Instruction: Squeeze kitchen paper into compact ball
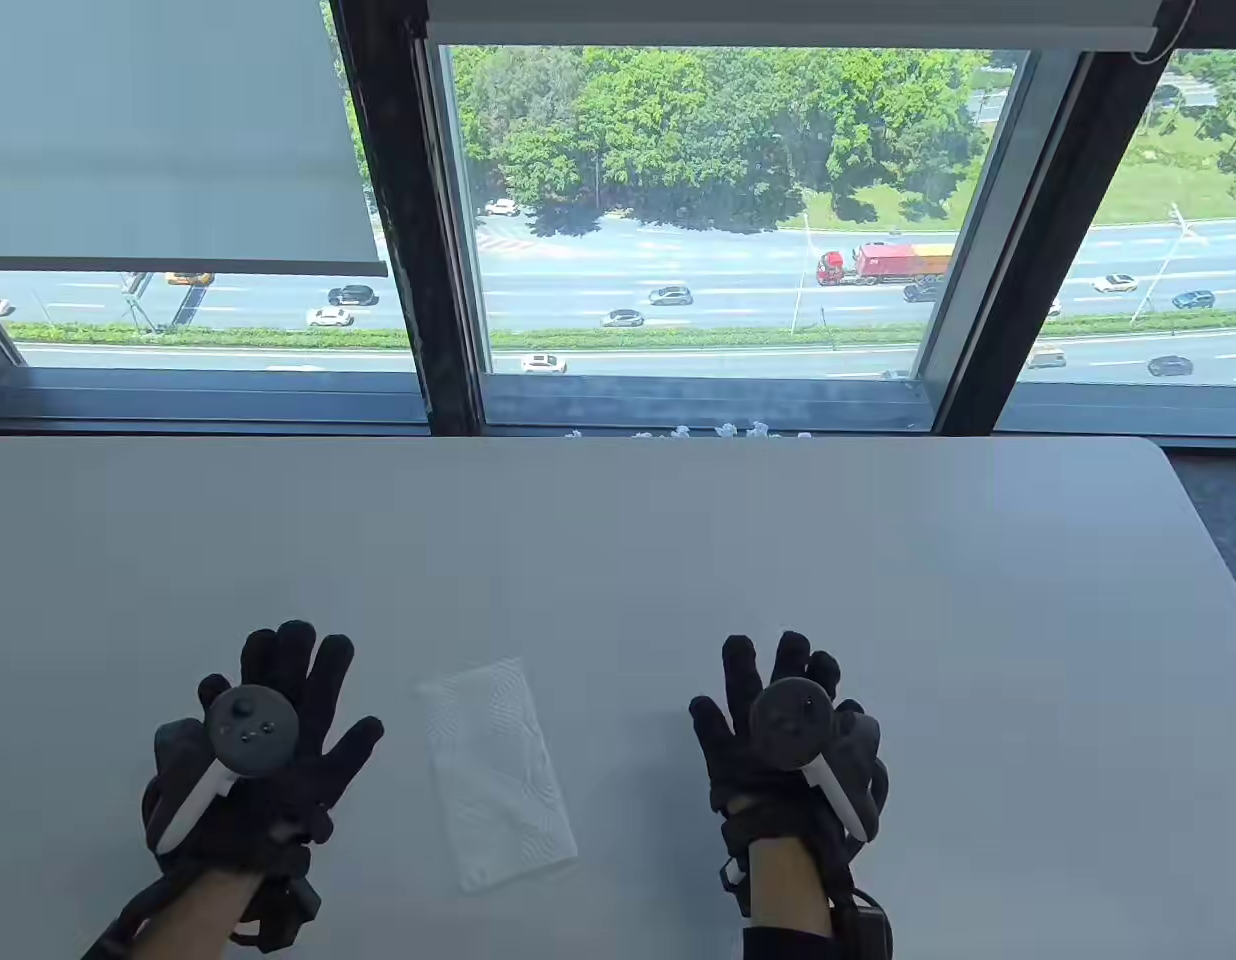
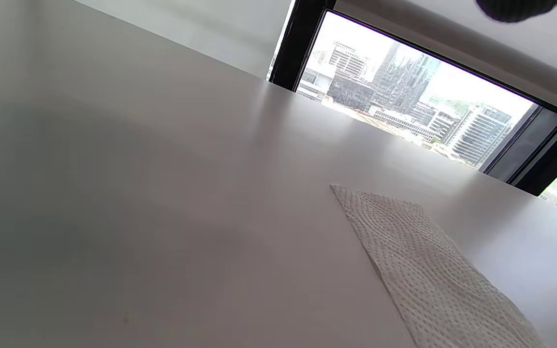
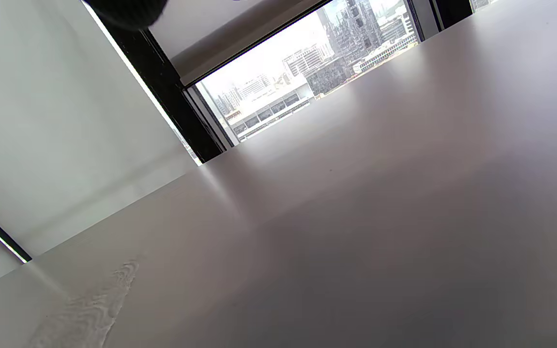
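Your left hand [image 1: 263, 740] and your right hand [image 1: 783, 730] both lie palm down over the table [image 1: 878, 560], fingers spread wide, and hold nothing. The paper [image 1: 496, 770] lies flat between them, a folded white sheet with its long side running away from you, a little nearer to the left hand and touching neither. In the left wrist view the paper [image 2: 433, 270] looks thin and embossed, so it will probably slide if you push it. To begin well, I think you should bring one hand over the middle of the sheet, press lightly, and draw the fingers together so that the edges gather inward. Then lift the bundle and squeeze it between both palms.
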Available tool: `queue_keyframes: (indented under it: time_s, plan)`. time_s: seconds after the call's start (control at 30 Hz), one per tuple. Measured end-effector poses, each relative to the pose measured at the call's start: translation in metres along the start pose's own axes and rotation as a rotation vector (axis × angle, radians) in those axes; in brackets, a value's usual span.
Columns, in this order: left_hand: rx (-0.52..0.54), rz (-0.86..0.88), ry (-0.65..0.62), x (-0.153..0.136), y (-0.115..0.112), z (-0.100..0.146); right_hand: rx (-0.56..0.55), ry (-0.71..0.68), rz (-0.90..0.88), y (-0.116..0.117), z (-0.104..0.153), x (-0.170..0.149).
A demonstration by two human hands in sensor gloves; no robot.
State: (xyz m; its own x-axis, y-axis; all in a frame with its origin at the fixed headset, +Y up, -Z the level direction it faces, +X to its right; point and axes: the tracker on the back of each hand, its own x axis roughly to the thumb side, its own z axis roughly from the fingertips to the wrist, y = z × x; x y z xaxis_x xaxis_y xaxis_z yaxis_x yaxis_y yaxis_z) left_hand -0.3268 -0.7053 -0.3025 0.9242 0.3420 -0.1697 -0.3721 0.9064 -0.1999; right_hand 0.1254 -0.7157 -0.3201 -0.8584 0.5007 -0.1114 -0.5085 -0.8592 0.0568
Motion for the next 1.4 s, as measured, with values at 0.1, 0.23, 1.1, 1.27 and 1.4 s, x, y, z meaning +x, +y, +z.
queue_keyframes:
  time_s: [0.1,0.23,1.1,1.27,1.4]
  plan:
    - [0.004,0.000,-0.002,0.000,0.000,0.000,0.002,-0.007,0.000,0.001,0.000,0.002]
    - [0.011,0.008,-0.013,0.001,0.001,0.000,-0.001,-0.025,0.001,0.000,0.001,0.005]
    - [-0.528,-0.393,-0.113,0.038,-0.122,-0.005,0.037,-0.090,0.024,0.009,0.003,0.019]
    - [-0.513,-0.357,-0.100,0.038,-0.118,-0.007,0.038,-0.107,0.033,0.010,0.003,0.023]
    - [-0.393,-0.383,-0.091,0.045,-0.104,-0.008,0.055,-0.109,0.039,0.013,0.002,0.024]
